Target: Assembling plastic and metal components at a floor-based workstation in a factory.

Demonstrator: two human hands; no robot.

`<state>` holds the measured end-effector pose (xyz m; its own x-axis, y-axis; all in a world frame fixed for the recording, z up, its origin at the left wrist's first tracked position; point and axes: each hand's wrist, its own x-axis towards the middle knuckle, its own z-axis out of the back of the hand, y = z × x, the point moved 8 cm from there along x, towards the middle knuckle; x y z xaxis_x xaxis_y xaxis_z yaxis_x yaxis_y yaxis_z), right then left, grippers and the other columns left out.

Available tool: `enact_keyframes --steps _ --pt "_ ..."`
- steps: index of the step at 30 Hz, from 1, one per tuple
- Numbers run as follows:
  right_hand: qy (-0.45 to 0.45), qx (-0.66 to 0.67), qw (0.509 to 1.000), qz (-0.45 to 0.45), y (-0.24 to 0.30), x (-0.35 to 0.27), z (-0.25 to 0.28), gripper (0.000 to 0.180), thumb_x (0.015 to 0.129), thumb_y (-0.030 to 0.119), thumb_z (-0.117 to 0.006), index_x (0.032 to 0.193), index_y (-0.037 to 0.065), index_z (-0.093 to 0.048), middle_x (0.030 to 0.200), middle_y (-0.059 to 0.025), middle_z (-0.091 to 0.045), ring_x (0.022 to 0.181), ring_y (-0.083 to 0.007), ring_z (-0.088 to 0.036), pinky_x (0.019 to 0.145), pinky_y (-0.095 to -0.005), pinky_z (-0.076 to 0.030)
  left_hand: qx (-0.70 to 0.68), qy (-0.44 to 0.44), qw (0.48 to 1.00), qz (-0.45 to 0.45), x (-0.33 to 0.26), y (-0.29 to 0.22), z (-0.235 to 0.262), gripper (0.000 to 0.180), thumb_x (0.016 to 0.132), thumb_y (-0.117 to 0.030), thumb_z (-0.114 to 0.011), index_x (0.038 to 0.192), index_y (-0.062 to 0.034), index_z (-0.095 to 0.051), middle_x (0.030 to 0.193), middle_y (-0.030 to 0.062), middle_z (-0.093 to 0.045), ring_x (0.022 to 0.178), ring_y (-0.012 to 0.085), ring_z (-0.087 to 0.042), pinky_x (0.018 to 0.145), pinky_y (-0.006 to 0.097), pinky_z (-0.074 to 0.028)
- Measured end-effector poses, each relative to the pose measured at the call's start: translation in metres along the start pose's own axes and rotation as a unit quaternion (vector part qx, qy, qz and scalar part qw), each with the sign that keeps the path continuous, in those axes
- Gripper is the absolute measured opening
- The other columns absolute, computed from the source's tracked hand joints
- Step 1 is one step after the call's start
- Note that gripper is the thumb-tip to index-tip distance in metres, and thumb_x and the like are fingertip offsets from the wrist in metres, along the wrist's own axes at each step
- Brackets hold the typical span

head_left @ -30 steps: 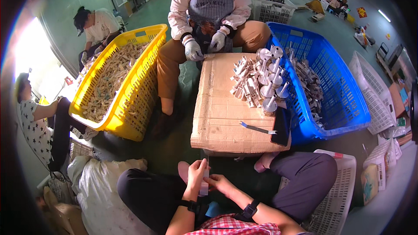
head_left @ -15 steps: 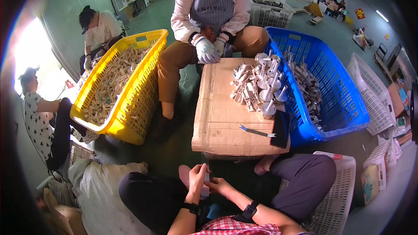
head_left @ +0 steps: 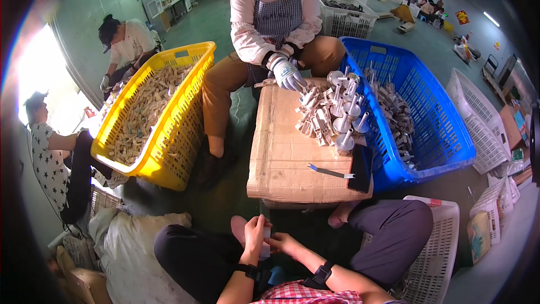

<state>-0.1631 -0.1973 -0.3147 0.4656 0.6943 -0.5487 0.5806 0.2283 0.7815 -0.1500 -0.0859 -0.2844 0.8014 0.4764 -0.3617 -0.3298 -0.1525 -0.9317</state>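
Pale strip: between the person's two hands, over the lap and just off the near edge of the surface; roughly upright, partly hidden by fingers, so its full shape cannot be told (head_left: 265, 250)
Left hand: closed around the pale strip from its left side, fingers pointing up toward the surface (head_left: 255, 235)
Right hand: fingertips against the right side of the pale strip; whether they pinch it or only touch it cannot be told (head_left: 284, 244)
Wrists: each wears a dark band (head_left: 323, 272); a red-and-white checked garment (head_left: 306, 293) shows below them
Surface: covered with brown cardboard (head_left: 281, 160); its near half carries a narrow blue-and-grey tool (head_left: 331, 171), lying aslant; beside that, a flat black phone-like object (head_left: 360, 173) lies at the right edge
Heap: pale clip-like parts (head_left: 316, 117) on the far right of the surface; metal parts with round discs and stems (head_left: 343, 124) crowd their right side
Co-worker: seated across the surface in a checked apron (head_left: 278, 19); one white glove (head_left: 287, 74) reaches to the heap's far left edge
Blue crate: right of the surface (head_left: 441, 118), grey parts inside
Yellow crate: left of the surface, well apart from the pale strip (head_left: 175, 143); filled with beige parts
White sack: on the floor at lower left (head_left: 138, 256)
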Motion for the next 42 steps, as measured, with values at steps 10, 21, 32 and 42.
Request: enact_keyframes --steps 10,21,32,42 --pt "0.018 -0.016 0.999 -0.021 -0.019 0.008 -0.001 0.035 0.078 0.033 -0.066 0.091 0.001 -0.056 0.082 -0.0038 -0.058 0.073 -0.0112 -0.055 0.065 -0.0250 -0.048 -0.060 -0.010 0.997 -0.049 0.002 0.005 0.002 0.017 0.084 -0.002 -0.044 0.095 0.0041 -0.055 0.087 0.0118 -0.062 0.082 0.0166 -0.060 0.074 0.028 -0.047" --pt "0.000 0.035 0.999 -0.015 -0.021 0.008 -0.005 0.034 0.078 0.033 -0.066 0.087 0.001 -0.058 0.077 -0.0029 -0.057 0.068 -0.0109 -0.053 0.060 -0.0242 -0.046 -0.072 -0.027 0.995 -0.069 0.000 -0.006 0.005 0.028 0.082 0.001 -0.045 0.110 0.0060 -0.045 0.092 0.0146 -0.060 0.082 0.0179 -0.060 0.076 0.027 -0.048" --pt "0.003 0.005 1.000 -0.002 0.002 -0.003 -0.003 0.036 0.083 0.035 -0.060 0.093 0.001 -0.056 0.088 -0.0058 -0.058 0.082 -0.0140 -0.056 0.071 -0.0281 -0.050 -0.021 -0.039 0.998 -0.053 -0.001 -0.009 0.005 0.021 0.085 -0.008 -0.050 0.101 0.0061 -0.051 0.081 0.0122 -0.062 0.072 0.0174 -0.061 0.066 0.027 -0.050" --pt "0.003 0.007 1.000 -0.003 -0.003 0.001 0.001 0.036 0.082 0.035 -0.060 0.094 0.002 -0.055 0.090 -0.0054 -0.057 0.084 -0.0135 -0.055 0.072 -0.0284 -0.049 -0.013 -0.038 0.997 -0.058 0.000 -0.010 0.003 0.020 0.087 -0.012 -0.051 0.096 0.0057 -0.054 0.079 0.0111 -0.063 0.071 0.0157 -0.062 0.067 0.026 -0.050"
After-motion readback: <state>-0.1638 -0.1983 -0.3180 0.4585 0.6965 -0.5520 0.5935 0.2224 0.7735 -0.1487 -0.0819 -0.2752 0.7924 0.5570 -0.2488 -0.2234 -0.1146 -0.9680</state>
